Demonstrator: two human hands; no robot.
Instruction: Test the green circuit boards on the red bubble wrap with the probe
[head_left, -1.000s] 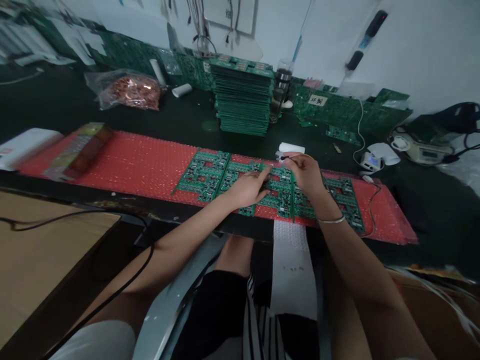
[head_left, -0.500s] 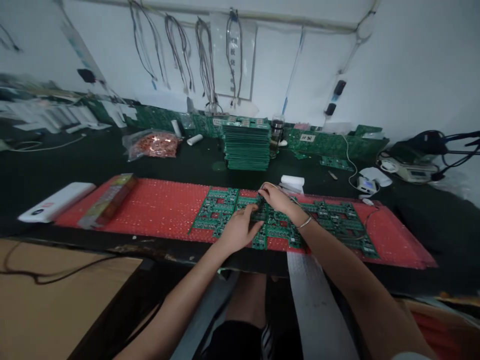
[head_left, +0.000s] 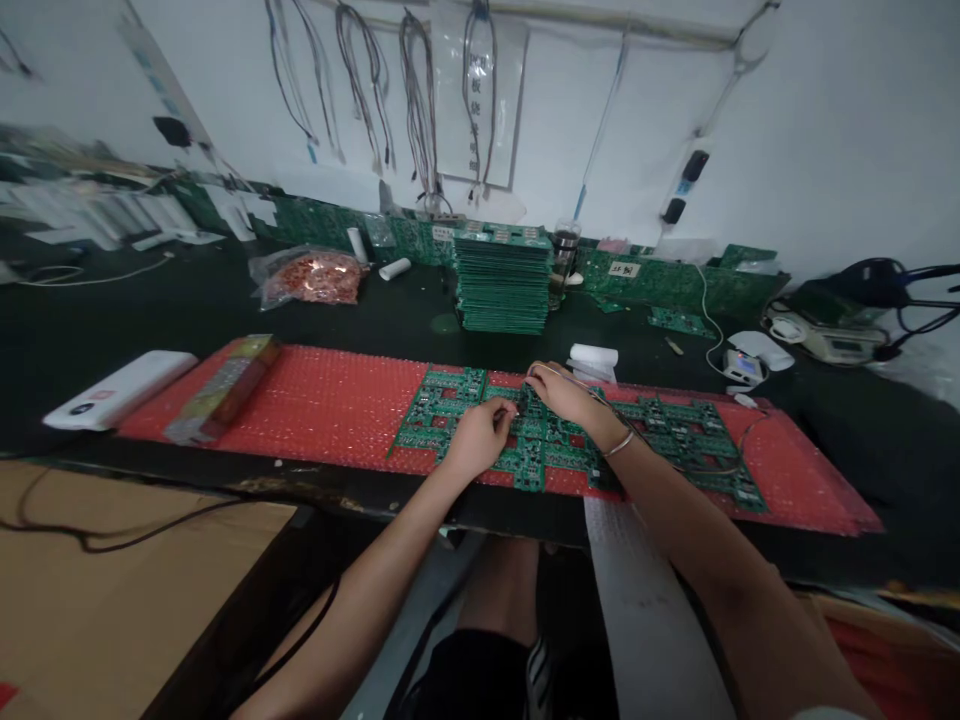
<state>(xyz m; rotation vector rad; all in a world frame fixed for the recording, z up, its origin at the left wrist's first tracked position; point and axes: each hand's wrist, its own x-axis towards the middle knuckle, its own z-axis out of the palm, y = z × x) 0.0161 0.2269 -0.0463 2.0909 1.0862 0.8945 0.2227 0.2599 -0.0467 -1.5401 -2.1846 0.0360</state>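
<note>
A panel of green circuit boards (head_left: 525, 465) lies flat on red bubble wrap. Over its middle, my right hand (head_left: 562, 395) pinches the end of a thin cable (head_left: 720, 470) at the board's surface. The plug itself is hidden by my fingers. That cable runs back past my wrist and across the boards to the right. Just to the left, my left hand (head_left: 480, 436) is closed, thumb and fingertips together above the board. Whether anything small is between those fingertips cannot be made out.
Red bubble wrap (head_left: 330, 400) covers the bench front, with a taped box (head_left: 229, 390) and a white power bank (head_left: 120, 388) on its left. Behind stand a stack of boards (head_left: 501, 285) and a bag of copper-coloured parts (head_left: 315, 277). A small white device (head_left: 742, 367) sits right.
My left hand's fingers have drawn together and its thumb has lifted off the lower board. My right hand stays at the same spot on the boards. The view has shifted slightly.
</note>
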